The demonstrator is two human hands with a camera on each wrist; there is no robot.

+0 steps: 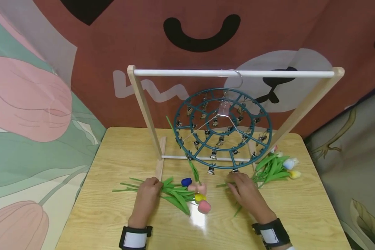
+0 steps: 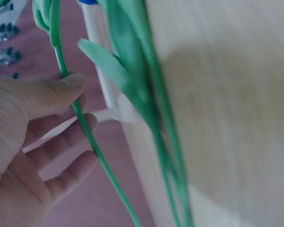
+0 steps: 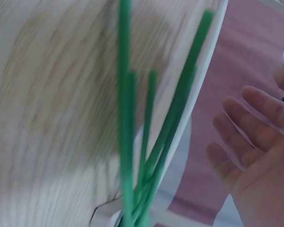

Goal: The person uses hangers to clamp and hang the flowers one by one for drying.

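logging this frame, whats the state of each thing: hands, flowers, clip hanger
left hand: pinches one green stem
right hand: open, over the right stems
left flower bunch: lying on table
right flower bunch: lying on table
clip hanger: hooked on white rail

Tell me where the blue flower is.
In the head view the blue flower lies on the table in the left bunch, just right of the left hand, behind the pink flower and below the round teal clip hanger.

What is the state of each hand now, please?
Left hand: grip pinches a green flower stem between thumb and fingers.
Right hand: open, fingers relaxed, holding nothing, beside the green stems.
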